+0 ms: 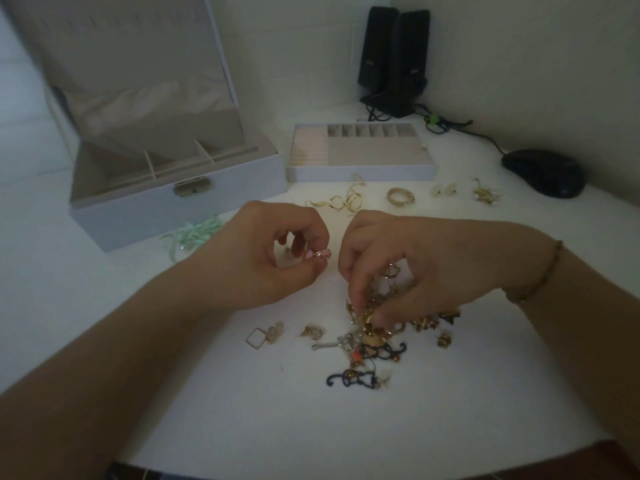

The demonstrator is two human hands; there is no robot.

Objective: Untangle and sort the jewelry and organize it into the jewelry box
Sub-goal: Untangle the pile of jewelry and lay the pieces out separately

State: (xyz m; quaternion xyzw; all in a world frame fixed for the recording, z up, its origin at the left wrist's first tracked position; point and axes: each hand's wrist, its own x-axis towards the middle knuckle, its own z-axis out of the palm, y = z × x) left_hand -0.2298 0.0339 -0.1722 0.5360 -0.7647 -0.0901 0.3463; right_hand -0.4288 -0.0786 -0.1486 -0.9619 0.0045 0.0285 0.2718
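Note:
My left hand [263,254] pinches a small pink earring [320,254] between thumb and fingers above the white table. My right hand [408,268] reaches down into a tangled pile of gold jewelry [391,323], its fingertips closed on pieces of it. Black cat-shaped earrings [353,377] lie at the pile's near edge. The jewelry box [173,202] stands open at the left with its lid up. Its removable tray [360,168] sits on the table to the right of it.
Sorted pieces lie in a row behind my hands: gold twisted hoops [346,200], a gold ring-shaped piece [400,196], pale studs [445,189], small gold earrings [485,194]. A mint ribbon piece [194,233], a square earring [258,337], a black mouse [543,173] and speakers [394,60] are around.

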